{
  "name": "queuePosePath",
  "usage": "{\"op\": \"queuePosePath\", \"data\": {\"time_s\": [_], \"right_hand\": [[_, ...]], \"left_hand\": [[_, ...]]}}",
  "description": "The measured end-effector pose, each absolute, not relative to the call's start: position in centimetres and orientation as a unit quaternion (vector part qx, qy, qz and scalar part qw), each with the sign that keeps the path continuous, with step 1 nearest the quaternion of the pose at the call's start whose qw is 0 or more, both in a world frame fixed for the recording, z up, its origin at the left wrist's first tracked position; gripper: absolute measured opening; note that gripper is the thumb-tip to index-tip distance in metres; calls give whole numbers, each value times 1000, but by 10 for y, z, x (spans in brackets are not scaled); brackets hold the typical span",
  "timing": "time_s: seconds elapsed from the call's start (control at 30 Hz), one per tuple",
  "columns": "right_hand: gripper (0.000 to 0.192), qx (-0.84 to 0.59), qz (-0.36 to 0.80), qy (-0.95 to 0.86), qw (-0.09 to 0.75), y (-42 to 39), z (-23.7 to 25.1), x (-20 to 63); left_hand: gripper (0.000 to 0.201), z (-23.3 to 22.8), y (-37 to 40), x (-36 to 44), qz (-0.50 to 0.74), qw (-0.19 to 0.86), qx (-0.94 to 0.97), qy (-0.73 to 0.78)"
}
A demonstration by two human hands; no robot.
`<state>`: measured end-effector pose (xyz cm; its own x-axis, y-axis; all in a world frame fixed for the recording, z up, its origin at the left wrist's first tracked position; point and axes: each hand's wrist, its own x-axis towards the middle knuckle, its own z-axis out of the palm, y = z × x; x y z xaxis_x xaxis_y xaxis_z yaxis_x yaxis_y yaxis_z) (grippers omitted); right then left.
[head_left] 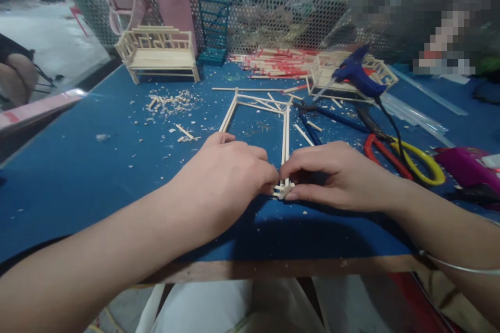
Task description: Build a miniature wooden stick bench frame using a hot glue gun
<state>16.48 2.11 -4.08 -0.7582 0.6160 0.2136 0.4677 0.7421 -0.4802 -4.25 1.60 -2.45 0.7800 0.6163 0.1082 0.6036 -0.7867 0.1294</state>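
Note:
A rectangular frame of thin pale wooden sticks (286, 130) lies flat on the blue table (78, 166). My left hand (230, 171) rests over the frame's near edge, fingers curled down onto it. My right hand (332, 177) meets it from the right, and the fingertips of both pinch the frame's near right corner, where short stick ends show between them. The frame's near rail is hidden under my left hand.
A finished wooden bench (158, 54) stands at the back left, with stick scraps (172, 101) in front. A blue glue gun (357, 75) rests on another stick frame at the back right. Red-and-yellow-handled pliers (406, 158) and a purple object (466, 166) lie right. A mesh wall closes the back.

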Motion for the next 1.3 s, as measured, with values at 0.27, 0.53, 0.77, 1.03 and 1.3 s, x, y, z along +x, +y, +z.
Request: {"op": "queuePosePath", "data": {"time_s": [0.27, 0.53, 0.77, 1.03, 1.3], "right_hand": [[11, -289, 204, -915, 195, 22, -43, 164], [13, -292, 187, -906, 243, 22, -45, 166], [11, -306, 185, -893, 274, 24, -46, 165], [39, -351, 260, -883, 170, 30, -36, 174], [24, -395, 216, -890, 66, 51, -13, 123]], "left_hand": [[22, -26, 17, -41, 73, 40, 944, 320], [33, -5, 16, -79, 268, 97, 868, 406], [50, -22, 19, -121, 206, 271, 812, 474], [30, -37, 24, -108, 175, 277, 810, 487], [22, -39, 25, -110, 189, 230, 837, 459]]}}
